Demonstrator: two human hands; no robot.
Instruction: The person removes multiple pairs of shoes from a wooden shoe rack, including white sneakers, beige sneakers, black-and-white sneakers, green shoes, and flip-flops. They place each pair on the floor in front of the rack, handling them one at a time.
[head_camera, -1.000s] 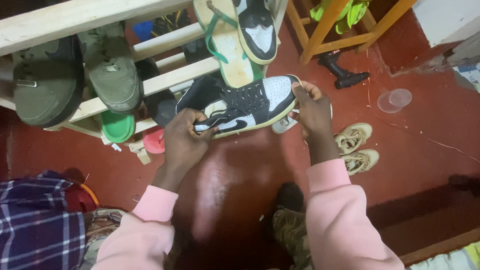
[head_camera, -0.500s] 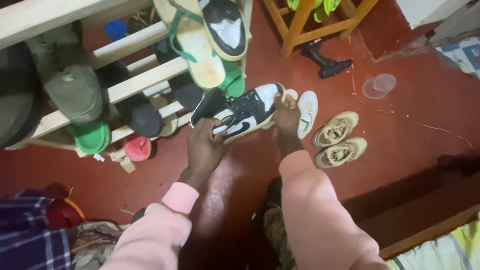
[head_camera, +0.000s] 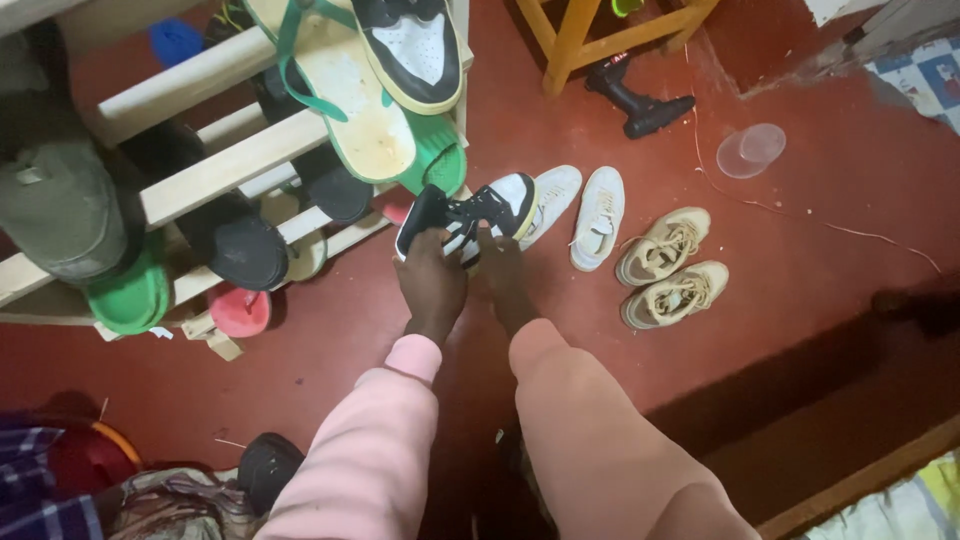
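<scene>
A: Status on the black-and-white sneaker (head_camera: 478, 214)?

B: Held low in both hands, just off the red floor (head_camera: 820, 300), at the front right corner of the wooden shoe rack (head_camera: 215, 170). Left hand (head_camera: 432, 283) grips the heel end, fingers curled round the collar. Right hand (head_camera: 503, 268) sits under the midfoot; its fingers look wrapped on the sole edge, but I can't tell exactly, the shoe hides the tips.

A: Step?

B: Judging by the pose, placing it, either down on the floor or into the rack's lowest tier. Toe points right, toward the white sneakers (head_camera: 580, 205).

A: What's around it?

B: White pair lies just beside the toe, on the floor. Tan pair (head_camera: 670, 270) further right. Its mate, another black-and-white shoe (head_camera: 410, 45), sits on the rack's top right corner next to a green-strapped sandal (head_camera: 335, 85). Black power drill (head_camera: 640, 100) and a clear plastic lid (head_camera: 750, 150) well apart, toward the far side.

A: Next move needs?

B: My guess: keep the sole level, clear the white pair's toe, and let both hands release only once it rests flat.
</scene>
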